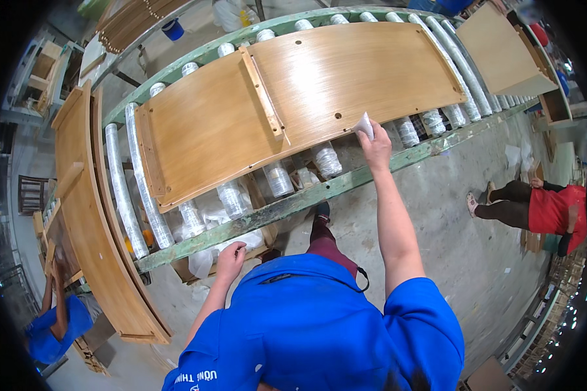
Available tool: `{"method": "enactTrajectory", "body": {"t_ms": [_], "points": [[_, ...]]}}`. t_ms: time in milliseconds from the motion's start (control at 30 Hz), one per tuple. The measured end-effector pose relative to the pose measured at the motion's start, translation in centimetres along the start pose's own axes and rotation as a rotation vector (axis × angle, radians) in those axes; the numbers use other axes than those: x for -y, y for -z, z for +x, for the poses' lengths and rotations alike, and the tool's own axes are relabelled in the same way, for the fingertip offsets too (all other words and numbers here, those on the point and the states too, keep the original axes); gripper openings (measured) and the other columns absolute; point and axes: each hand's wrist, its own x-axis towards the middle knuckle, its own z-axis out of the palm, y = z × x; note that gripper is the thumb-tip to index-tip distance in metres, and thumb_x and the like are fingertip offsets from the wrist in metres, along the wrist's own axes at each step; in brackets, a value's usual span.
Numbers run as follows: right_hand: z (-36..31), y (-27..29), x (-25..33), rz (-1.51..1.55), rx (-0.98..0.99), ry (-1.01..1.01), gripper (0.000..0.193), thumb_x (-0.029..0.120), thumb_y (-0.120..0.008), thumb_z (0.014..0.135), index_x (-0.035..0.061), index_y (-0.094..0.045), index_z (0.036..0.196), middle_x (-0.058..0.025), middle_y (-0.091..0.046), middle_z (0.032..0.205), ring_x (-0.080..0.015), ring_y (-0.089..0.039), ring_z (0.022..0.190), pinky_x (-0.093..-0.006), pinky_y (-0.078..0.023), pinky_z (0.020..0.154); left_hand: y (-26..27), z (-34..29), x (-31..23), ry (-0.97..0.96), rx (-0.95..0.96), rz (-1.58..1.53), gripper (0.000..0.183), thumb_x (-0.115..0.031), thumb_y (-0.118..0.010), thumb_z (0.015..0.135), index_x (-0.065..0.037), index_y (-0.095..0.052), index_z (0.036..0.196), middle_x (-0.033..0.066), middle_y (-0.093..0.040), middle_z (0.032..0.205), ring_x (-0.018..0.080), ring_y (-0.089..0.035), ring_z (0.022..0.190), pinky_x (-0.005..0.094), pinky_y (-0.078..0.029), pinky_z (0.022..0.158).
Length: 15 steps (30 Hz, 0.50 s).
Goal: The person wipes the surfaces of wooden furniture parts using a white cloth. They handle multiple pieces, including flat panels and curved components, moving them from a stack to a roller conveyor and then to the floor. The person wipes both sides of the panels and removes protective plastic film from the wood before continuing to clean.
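The right hand pinches a small white pad, folded and papery, against the near edge of a wide wooden panel. The panel is smooth, honey-coloured veneer with fine grain, and a raised batten crosses it. It lies flat on a roller conveyor with a chipped green metal frame and rollers wrapped in crinkled clear plastic. The left hand hangs below the frame's near rail, loosely curled with nothing in it. A second panel stands on edge to the left of the conveyor. The floor is grey, dusty concrete.
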Motion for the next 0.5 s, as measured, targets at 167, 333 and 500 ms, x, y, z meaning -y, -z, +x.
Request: {"method": "enactTrajectory", "body": {"t_ms": [167, 333, 500], "points": [[2.2, 2.0, -3.0, 0.020, -0.071, -0.024, 0.039, 0.020, -0.067, 0.078, 0.0083, -0.058, 0.115, -0.0169, -0.061, 0.098, -0.0347, -0.059, 0.091, -0.0423, -0.048, 0.078, -1.1, 0.9, -2.2, 0.012, 0.013, 0.035, 0.019, -0.016, -0.058, 0.084, -0.004, -0.064, 0.098, 0.0150, -0.066, 0.089, 0.0265, -0.063, 0.072, 0.0348, -0.050, 0.067], [5.2, 4.7, -7.5, -0.010, -0.137, -0.080, 0.040, 0.021, -0.066, 0.078, 0.0079, -0.058, 0.115, -0.0175, -0.061, 0.099, -0.0359, -0.058, 0.093, -0.0429, -0.047, 0.080, -3.3, 1.1, -4.2, 0.084, 0.100, 0.091, 0.021, -0.019, -0.058, 0.085, -0.004, -0.064, 0.099, 0.0155, -0.066, 0.088, 0.0276, -0.064, 0.073, 0.0364, -0.050, 0.068], [8.2, 7.4, -11.3, -0.043, -0.216, -0.108, 0.039, 0.022, -0.066, 0.078, 0.0079, -0.058, 0.114, -0.0176, -0.062, 0.101, -0.0358, -0.059, 0.094, -0.0427, -0.047, 0.081, -5.6, 0.9, -4.6, 0.141, 0.122, 0.114, 0.023, -0.021, -0.060, 0.084, -0.005, -0.064, 0.100, 0.0163, -0.067, 0.086, 0.0293, -0.065, 0.077, 0.0375, -0.051, 0.071]]}}
